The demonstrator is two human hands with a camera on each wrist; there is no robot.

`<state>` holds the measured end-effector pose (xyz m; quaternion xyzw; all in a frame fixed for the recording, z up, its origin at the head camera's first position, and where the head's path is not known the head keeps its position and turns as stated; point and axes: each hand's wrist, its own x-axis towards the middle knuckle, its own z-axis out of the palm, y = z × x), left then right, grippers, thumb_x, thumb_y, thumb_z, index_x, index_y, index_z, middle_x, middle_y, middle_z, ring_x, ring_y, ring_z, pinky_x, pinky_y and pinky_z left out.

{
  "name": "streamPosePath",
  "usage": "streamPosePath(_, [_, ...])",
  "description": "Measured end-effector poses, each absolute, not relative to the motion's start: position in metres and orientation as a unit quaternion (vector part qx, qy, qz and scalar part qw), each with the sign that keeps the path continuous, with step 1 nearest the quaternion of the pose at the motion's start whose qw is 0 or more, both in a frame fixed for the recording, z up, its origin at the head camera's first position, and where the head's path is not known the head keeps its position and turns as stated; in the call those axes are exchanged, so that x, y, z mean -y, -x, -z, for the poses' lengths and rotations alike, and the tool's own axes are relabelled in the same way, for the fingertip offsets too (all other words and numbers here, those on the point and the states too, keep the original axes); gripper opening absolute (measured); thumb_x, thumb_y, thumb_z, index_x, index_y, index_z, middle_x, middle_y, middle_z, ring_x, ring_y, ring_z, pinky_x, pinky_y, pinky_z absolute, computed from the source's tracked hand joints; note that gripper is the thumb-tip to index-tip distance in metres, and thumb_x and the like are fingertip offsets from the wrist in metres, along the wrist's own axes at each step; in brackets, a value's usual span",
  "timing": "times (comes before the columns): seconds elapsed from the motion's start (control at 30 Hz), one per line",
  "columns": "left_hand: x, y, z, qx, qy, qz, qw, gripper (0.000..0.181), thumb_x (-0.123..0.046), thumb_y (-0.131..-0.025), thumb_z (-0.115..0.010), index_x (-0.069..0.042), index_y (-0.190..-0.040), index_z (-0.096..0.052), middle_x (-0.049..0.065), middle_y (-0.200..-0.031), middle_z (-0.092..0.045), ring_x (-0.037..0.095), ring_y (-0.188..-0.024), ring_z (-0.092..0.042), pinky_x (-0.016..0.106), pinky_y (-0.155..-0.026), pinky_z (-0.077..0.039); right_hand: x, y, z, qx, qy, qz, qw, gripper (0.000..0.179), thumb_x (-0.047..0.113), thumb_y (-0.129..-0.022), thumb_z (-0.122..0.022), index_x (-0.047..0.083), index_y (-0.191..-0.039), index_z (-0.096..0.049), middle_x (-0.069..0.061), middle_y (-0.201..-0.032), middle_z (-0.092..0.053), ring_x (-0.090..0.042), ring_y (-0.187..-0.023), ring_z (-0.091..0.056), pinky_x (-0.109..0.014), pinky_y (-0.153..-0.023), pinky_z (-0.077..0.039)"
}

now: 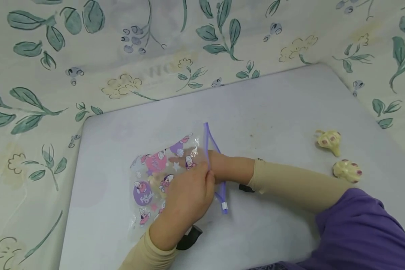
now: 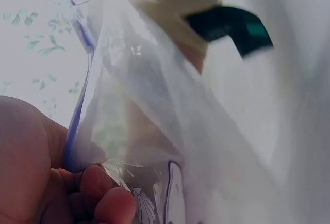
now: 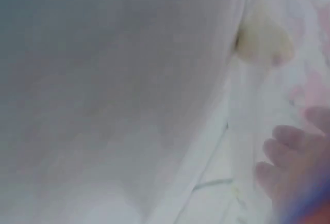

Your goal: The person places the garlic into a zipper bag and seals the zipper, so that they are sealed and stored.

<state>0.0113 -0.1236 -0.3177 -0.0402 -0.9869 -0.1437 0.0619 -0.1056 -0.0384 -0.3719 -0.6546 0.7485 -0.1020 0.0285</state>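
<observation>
A clear zip bag (image 1: 153, 165) printed with pink and purple cartoon figures lies on the white table, its purple zip edge parted at the right. My left hand (image 1: 189, 191) pinches the near side of the bag's mouth between thumb and fingers. Through that mouth reaches my right hand (image 1: 219, 164), its fingers inside and seen through the printed film. In the right wrist view a blurred pale yellow lump (image 3: 265, 41) lies in the bag, apart from the loosely extended fingertips (image 3: 278, 152).
Two pale yellow bulb-shaped pieces with reddish spots lie at the table's right: one with a stem (image 1: 329, 141), and a rounder one (image 1: 347, 171) beside the right sleeve. A white slider (image 1: 224, 206) sits at the zip's near end. Leaf-patterned cloth (image 1: 175, 48) surrounds the table (image 1: 276, 112).
</observation>
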Motion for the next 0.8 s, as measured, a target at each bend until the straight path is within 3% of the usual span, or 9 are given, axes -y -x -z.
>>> streamPosePath(0.23, [0.128,-0.012,0.315,0.986,0.033,0.150,0.059,0.024,-0.026,-0.094,-0.047,-0.017,-0.072,-0.046,-0.004,-0.053,-0.040,0.011,-0.043,-0.037,0.024,-0.037,-0.027,0.003,0.112,0.369,-0.793,0.593,0.139,0.021,0.039,0.032,-0.095,-0.050,0.012,-0.129,-0.055,-0.004,-0.128,-0.058,-0.020,-0.127,-0.046,-0.035,-0.115,-0.028])
streamPosePath(0.37, [0.130,-0.011,0.313,0.987,0.028,0.148,0.050,0.026,-0.026,-0.095,-0.046,-0.016,-0.070,-0.045,-0.004,-0.051,-0.038,0.011,-0.043,-0.037,0.024,-0.036,-0.027,-0.021,0.115,0.364,-0.796,0.580,0.173,-0.014,0.041,0.032,-0.095,-0.052,0.009,-0.130,-0.055,-0.005,-0.134,-0.056,-0.021,-0.130,-0.046,-0.037,-0.114,-0.029])
streamPosePath(0.57, [0.133,-0.011,0.312,0.988,0.026,0.144,0.052,0.028,-0.027,-0.095,-0.045,-0.016,-0.069,-0.046,-0.004,-0.050,-0.038,0.011,-0.043,-0.037,0.024,-0.036,-0.028,-0.056,0.122,0.354,-0.832,0.522,0.186,-0.031,0.055,0.033,-0.092,-0.059,0.013,-0.141,-0.045,-0.007,-0.145,-0.045,-0.024,-0.138,-0.037,-0.043,-0.114,-0.029])
streamPosePath(0.8, [0.135,-0.011,0.311,0.987,0.034,0.145,0.065,0.028,-0.026,-0.095,-0.045,-0.016,-0.069,-0.044,-0.004,-0.050,-0.036,0.011,-0.043,-0.037,0.024,-0.036,-0.026,-0.115,0.148,0.346,-0.929,0.359,0.090,0.031,0.076,0.045,-0.088,-0.061,0.015,-0.149,-0.028,-0.017,-0.156,-0.020,-0.035,-0.145,-0.014,-0.057,-0.115,-0.016])
